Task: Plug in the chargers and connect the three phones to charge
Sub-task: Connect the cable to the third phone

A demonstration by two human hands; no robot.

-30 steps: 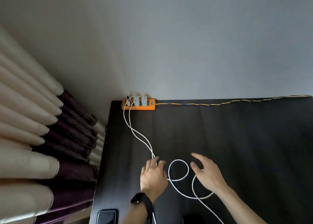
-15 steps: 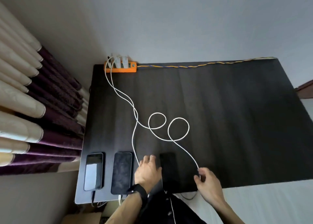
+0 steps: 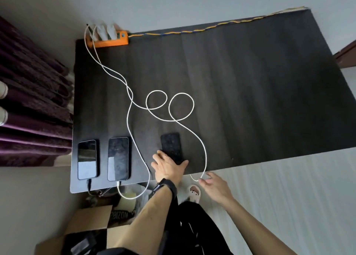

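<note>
- Head view: the table [image 3: 250, 81] stands with its far edge against the wall, and all the task's things lie on its left half.
- The loose cable [image 3: 181, 104] starts at the chargers [image 3: 105, 31] on the strip [image 3: 107, 40] in the far left corner. It makes two loops mid-table, then drops over the near edge just right of the third phone [image 3: 171, 145].
- The left phone [image 3: 87, 159] and middle phone [image 3: 118, 158] lie side by side at the near left corner, each with a lead at its near end. I judge two of the three connected, so the step in hand is the last phone.
- The third phone lies flat by the near edge, apart from the middle phone and to its right. Its long axis runs near to far, with the far end leaning slightly left. Its near end, probably the port end, points at the person.
- The left hand [image 3: 167, 168] lies over that near end, thumb along the right edge and fingers at the left, holding it.
- The right hand [image 3: 213, 185], just off the table edge, pinches the loose cable close to its end between thumb and forefinger. The other fingers are loosely spread.
- The connector is too small and blurred to tell its facing.
- The next move calls for bringing the tip to the phone's near end, lining it up along the long axis and pushing in while the left hand braces. The port must first be uncovered.
</note>
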